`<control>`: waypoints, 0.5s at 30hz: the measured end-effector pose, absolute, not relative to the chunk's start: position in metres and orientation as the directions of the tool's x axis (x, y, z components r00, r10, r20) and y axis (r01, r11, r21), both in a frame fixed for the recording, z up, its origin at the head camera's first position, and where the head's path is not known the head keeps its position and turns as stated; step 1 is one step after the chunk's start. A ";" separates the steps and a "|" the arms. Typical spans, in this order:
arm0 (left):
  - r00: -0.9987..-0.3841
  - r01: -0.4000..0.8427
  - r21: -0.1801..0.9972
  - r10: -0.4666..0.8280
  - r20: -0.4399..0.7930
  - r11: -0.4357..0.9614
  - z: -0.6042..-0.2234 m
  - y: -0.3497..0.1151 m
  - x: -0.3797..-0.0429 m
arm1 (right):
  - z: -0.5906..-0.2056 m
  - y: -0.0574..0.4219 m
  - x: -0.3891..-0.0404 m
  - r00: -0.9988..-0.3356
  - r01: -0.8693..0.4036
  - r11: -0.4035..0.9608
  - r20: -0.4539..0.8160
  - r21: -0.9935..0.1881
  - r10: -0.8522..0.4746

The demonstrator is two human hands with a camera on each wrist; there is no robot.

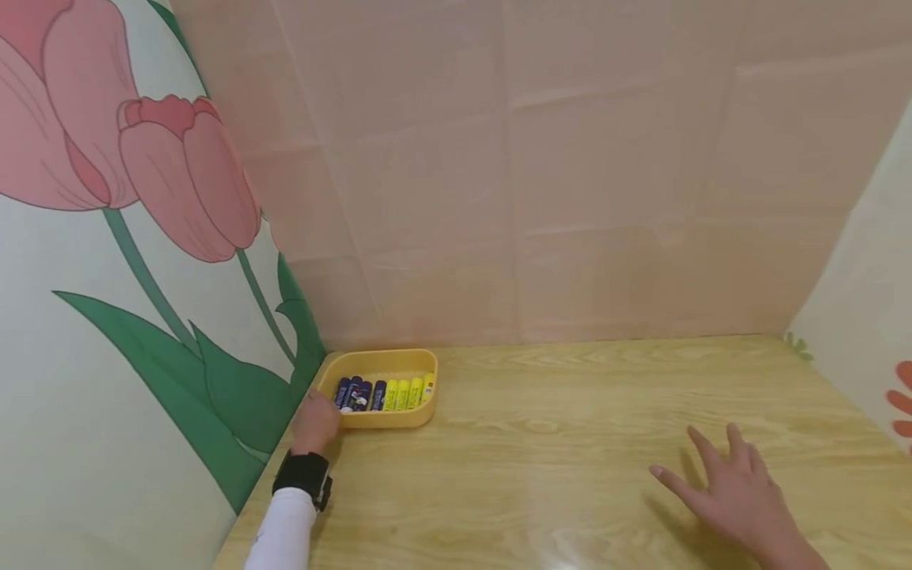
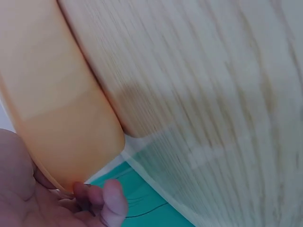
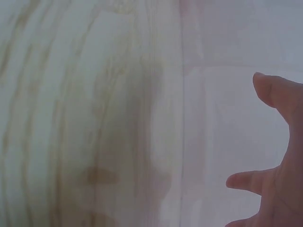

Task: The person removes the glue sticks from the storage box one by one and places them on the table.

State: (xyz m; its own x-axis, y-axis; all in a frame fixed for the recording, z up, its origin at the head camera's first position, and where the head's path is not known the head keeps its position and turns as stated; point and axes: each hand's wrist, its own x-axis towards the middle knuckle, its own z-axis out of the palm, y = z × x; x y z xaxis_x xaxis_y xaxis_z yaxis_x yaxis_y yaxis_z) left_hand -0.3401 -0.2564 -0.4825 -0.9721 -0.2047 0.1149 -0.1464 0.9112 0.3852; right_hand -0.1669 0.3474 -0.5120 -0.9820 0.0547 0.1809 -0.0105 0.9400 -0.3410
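Note:
A shallow yellow plastic basket (image 1: 399, 419) stands on the wooden table by the left wall. Inside it lie dark blue tubes (image 1: 343, 391) on the left and yellow tubes (image 1: 403, 394) on the right, in a row, shaped like glue sticks. My left hand (image 1: 317, 421) grips the basket's rim at its left front corner. From the left wrist, the fingers of that hand (image 2: 52, 203) curl at the rim, beside the basket's outer wall (image 2: 71, 104). Over the right part of the table my right hand (image 1: 741, 495) is held with fingers spread and holds nothing.
The wood-grain table (image 1: 541, 459) ends at a pinkish-brown covered back wall (image 1: 570, 198). A left wall (image 1: 43, 380) painted with tulips rises close beside the basket. On the right stands a pale wall (image 1: 855, 285) with a red flower print.

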 end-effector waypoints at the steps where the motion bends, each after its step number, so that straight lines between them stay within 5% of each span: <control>1: -0.973 -0.146 0.383 -0.203 0.114 0.912 -0.483 -0.256 -0.340 | -0.511 0.347 -0.167 -0.982 -0.012 0.939 0.183 -0.343 0.054; 15: -0.966 -0.110 0.367 -0.186 0.179 0.924 -0.485 -0.231 -0.323 | -0.496 0.343 -0.166 -0.991 0.010 0.918 0.121 -0.396 0.063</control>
